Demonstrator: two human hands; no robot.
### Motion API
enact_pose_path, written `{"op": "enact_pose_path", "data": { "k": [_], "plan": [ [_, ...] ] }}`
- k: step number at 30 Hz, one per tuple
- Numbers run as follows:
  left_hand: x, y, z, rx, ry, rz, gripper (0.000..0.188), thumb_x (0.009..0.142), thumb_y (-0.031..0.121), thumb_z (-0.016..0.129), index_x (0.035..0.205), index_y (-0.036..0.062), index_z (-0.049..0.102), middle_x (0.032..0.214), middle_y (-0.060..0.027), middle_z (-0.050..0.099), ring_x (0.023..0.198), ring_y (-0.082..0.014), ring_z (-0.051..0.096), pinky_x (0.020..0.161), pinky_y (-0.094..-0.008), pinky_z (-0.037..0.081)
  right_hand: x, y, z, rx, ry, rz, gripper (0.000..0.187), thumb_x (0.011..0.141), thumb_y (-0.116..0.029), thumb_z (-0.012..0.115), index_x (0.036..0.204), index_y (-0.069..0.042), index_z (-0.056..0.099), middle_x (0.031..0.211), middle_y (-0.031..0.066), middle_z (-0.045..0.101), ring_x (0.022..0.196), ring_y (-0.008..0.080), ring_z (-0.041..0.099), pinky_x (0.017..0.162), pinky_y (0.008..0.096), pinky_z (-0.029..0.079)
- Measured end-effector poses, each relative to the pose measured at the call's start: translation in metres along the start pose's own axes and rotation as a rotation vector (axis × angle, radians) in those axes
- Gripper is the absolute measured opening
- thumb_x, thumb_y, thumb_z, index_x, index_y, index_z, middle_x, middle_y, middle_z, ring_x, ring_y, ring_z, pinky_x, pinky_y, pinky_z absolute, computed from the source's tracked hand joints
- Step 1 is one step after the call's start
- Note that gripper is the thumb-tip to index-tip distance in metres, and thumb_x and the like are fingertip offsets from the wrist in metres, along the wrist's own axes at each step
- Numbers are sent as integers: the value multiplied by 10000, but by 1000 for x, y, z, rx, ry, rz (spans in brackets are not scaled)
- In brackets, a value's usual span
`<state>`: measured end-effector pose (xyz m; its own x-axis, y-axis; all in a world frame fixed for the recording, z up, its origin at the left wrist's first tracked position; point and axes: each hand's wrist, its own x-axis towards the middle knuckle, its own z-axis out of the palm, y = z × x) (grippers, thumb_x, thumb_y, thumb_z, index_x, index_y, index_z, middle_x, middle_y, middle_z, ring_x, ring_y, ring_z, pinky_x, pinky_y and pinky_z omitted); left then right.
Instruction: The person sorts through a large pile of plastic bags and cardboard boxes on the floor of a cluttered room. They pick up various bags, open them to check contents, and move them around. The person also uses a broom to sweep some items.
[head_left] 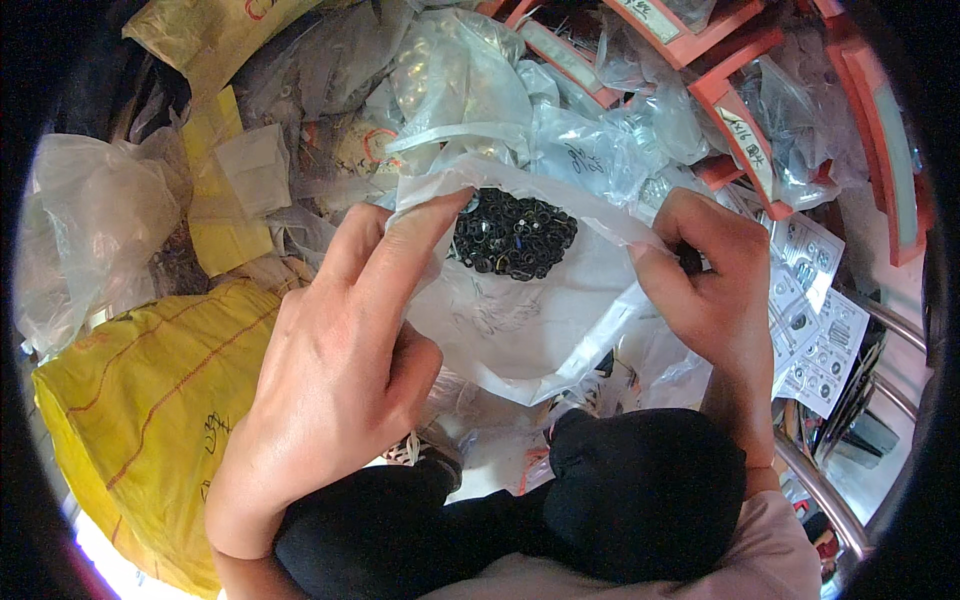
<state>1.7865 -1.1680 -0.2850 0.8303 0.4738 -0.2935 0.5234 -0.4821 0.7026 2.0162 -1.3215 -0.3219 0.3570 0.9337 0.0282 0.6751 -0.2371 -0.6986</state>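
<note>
A white translucent plastic bag (pixel 480 330) hangs with its mouth open in front of me, above my knees. Inside lies a heap of small black ring-like parts (pixel 512 238), perhaps washers or nuts, too small to tell. My left hand (pixel 345 345) grips the bag's left rim, its index finger reaching over the edge beside the black parts. On the opposite side, my right hand (pixel 705 270) pinches the right rim between thumb and curled fingers. Faint handwriting marks the bag's side.
A yellow woven sack (pixel 150 420) stands at the left, below a clear plastic bag (pixel 95 220). Bags of small hardware (pixel 450 75) crowd the far side. Red bins (pixel 745 140) stand at the far right, near printed sheets (pixel 825 350) and a metal rail (pixel 820 490).
</note>
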Motion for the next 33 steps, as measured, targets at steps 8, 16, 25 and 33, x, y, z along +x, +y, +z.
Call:
{"op": "enact_pose_path", "data": {
  "k": [8,16,25,33],
  "plan": [
    [-14,4,7,-45,-50,0,840,661,-84,521,1485,54,433,1363,-255,550,1151,-455,571,999,-435,464,-5,1,2,90,-106,74,249,828,-101,693,742,12,489,656,62,436,595,125,402,549,314,328],
    [-60,22,8,114,-360,63,733,768,56,638,1467,89,418,1100,-240,563,707,-441,658,655,-498,588,-29,-25,-9,101,-559,-161,278,868,-212,699,754,-14,541,652,161,531,606,357,592,572,442,441],
    [-109,16,24,-296,-802,349,332,796,85,625,1103,-40,616,1003,-219,604,749,-430,678,693,-502,571,-38,-52,37,545,-1340,-465,211,917,-221,666,881,-14,685,767,168,660,712,361,658,644,446,502],
    [-126,-31,70,-47,-978,365,380,856,163,595,1202,8,566,1025,-221,585,768,-431,664,619,-516,549,-27,-14,110,416,-1532,-289,290,961,-319,640,1104,-69,671,925,188,699,854,362,678,770,435,529]
  ]
}}
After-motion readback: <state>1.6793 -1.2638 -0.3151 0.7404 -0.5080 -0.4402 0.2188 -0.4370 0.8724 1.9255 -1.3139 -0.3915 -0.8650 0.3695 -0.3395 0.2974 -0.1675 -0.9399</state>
